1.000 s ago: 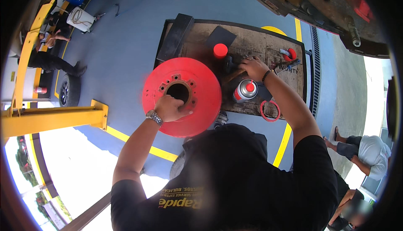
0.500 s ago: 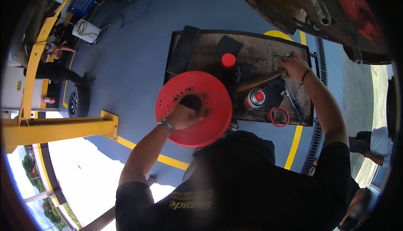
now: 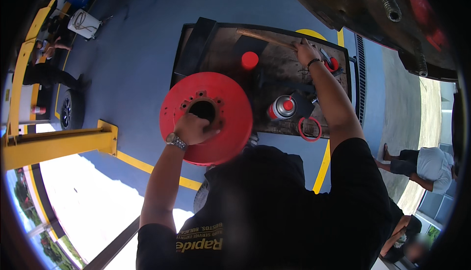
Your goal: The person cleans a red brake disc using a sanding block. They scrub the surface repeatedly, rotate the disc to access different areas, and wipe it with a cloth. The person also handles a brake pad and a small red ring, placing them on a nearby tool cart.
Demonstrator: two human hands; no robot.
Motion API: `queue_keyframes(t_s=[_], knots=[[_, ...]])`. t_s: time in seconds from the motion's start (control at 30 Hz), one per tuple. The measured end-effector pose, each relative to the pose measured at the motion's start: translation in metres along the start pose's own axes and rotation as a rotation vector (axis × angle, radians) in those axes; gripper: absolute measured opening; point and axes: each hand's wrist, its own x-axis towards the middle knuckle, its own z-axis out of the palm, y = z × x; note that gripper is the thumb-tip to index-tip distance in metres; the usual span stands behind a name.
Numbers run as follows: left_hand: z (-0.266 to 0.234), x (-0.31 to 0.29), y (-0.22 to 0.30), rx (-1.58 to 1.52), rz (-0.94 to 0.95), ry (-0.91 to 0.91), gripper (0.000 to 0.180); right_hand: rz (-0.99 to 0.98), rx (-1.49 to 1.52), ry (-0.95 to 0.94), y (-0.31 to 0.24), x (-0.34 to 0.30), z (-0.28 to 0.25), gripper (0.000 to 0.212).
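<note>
A large red brake drum (image 3: 230,122) is at the near left edge of the dark tray table (image 3: 230,68). My left hand (image 3: 192,130) grips it, fingers hooked over the rim of its centre hole and thumb lying on the face. Out over the table's far right part, my right hand (image 3: 307,53) is closed around one end of a long wooden-handled tool (image 3: 265,36). The handle points left; any head on it is hidden by the hand. Beside that hand lies a red, curved-ended tool (image 3: 332,65). A spray can (image 3: 283,108) with a red nozzle stands nearer me.
A red-topped can (image 3: 249,61) and a red ring (image 3: 309,129) are on the table. A rusty vehicle underside with a threaded stud (image 3: 390,5) overhangs the upper right. At left are a yellow lift arm (image 3: 64,145) and a wheel (image 3: 72,109). Other people stand at both sides.
My right hand has moved away from me and left, swinging the wooden handle from pointing near-left to far-left. The left hand stays on the drum. The whole view has shifted somewhat.
</note>
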Motion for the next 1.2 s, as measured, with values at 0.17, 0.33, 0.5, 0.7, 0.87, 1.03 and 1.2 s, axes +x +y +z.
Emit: queue_keyframes(t_s=[0.17,0.33,0.5,0.7,0.87,1.03,1.2], knots=[[0.007,-0.004,0.0,0.05,-0.01,0.039,0.052,-0.17,0.143,-0.15,-0.02,-0.043,0.013,0.041],[0.012,-0.006,-0.001,0.008,0.001,0.088,0.051,-0.317,0.138,-0.185,-0.019,-0.102,0.032,0.053],[0.012,-0.007,-0.004,0.011,0.004,0.073,0.049,-0.37,0.057,-0.235,-0.01,-0.085,0.039,0.057],[0.01,-0.003,-0.004,0.036,0.002,0.078,0.046,-0.397,-0.077,-0.284,-0.005,-0.051,-0.004,0.055],[0.011,-0.005,-0.006,0.033,0.009,0.084,0.034,-0.218,0.029,-0.053,0.028,-0.03,0.003,0.059],[0.008,-0.01,0.016,-0.397,-0.033,0.554,0.011,-0.092,0.253,-0.159,-0.004,-0.135,0.014,0.058],[-0.006,-0.018,0.064,-0.167,0.186,0.558,0.014,0.08,0.176,-0.027,-0.038,-0.213,0.062,0.057]])
